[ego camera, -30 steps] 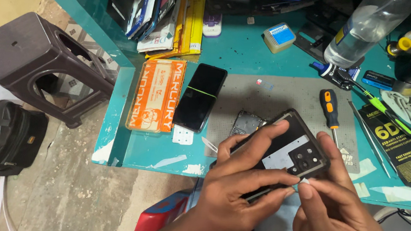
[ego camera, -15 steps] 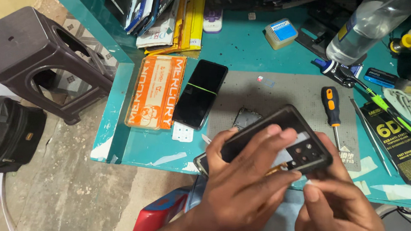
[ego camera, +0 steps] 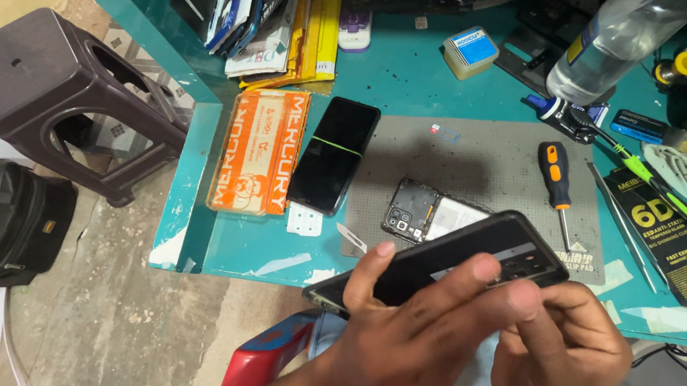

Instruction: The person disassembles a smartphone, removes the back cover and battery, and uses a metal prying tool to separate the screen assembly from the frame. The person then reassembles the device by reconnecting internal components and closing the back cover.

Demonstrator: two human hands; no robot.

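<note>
Teal bench [ego camera: 420, 75], orange package [ego camera: 258, 151], hands [ego camera: 405, 339] gripping phone [ego camera: 470, 258]

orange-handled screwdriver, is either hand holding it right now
No, the orange-handled screwdriver lies untouched on the grey work mat, while the left hand and right hand both grip the dark phone back cover.

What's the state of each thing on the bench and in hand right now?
Black phone back cover: off the phone, tilted, held by both hands.
Left hand: gripping the cover.
Right hand: pinching the cover's camera end.
Opened phone: flat on mat, internals exposed.
Black phone: screen dark, flat.
Screwdriver: lying unused.
Plastic bottle: lying tilted.
</note>
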